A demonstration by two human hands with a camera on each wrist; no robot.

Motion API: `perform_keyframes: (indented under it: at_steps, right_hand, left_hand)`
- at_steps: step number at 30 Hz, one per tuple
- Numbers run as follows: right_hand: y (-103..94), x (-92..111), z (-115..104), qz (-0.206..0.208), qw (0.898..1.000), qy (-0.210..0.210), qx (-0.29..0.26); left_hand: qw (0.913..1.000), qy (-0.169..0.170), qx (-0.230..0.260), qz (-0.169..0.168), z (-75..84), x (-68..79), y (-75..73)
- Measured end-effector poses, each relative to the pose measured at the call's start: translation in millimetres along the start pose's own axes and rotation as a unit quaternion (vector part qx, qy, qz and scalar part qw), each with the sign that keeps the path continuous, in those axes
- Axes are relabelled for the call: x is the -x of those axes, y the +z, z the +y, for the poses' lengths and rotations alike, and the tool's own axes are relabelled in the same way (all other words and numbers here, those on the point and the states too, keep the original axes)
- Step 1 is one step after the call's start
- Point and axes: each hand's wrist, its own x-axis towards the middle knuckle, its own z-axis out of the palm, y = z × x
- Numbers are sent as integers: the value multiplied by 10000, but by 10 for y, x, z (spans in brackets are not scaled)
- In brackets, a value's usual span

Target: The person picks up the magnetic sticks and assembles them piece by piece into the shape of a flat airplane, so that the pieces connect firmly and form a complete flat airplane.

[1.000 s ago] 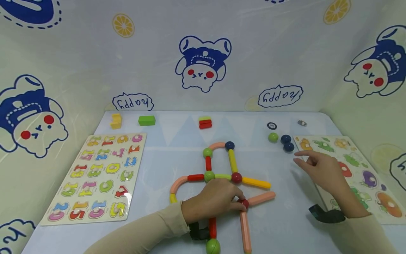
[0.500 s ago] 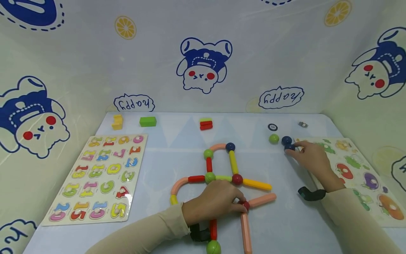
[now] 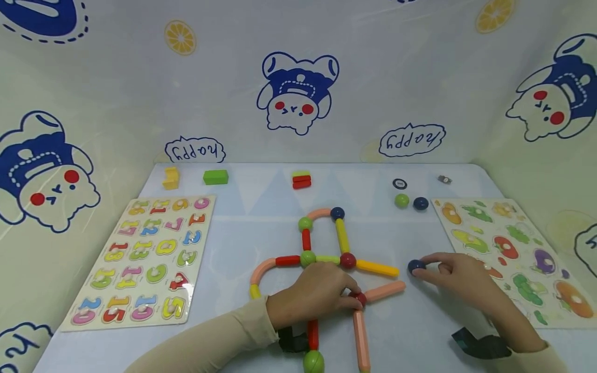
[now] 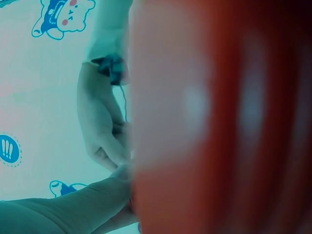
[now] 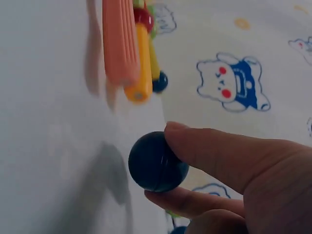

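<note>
My right hand pinches a dark blue ball between thumb and finger. In the right wrist view this ball is held a short way off the ends of a pink rod and an orange-yellow rod. With its fingertips my left hand grips a small red ball, where a pink rod pointing right and another pink rod pointing toward me meet. They belong to a flat figure of rods and balls, partly hidden by my left arm. Blurred red fills much of the left wrist view.
A number puzzle board lies left, a vegetable puzzle board right. Behind stand a green ball, another dark blue ball, a green block, yellow pieces and red rods.
My right hand reached to the pair of dark blue balls, took the nearer one and brought it toward me, close to the pink rod's end. My left hand has kept its hold on the red ball.
</note>
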Motion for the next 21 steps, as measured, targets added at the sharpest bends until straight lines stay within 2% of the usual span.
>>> perform_keyframes:
  at_steps: [5, 14, 21]
  right_hand:
    - [111, 75, -111, -292, 9994, -5, -206]
    - [209, 75, -97, 44, 9994, -208, -264]
    - [239, 75, -79, 56, 9987, -187, -465]
  left_hand:
    - [10000, 9, -5, -1, -12, 1, 7]
    - [9999, 72, -102, 28, -3, 0, 0]
    - [10000, -18, -45, -17, 1, -1, -10]
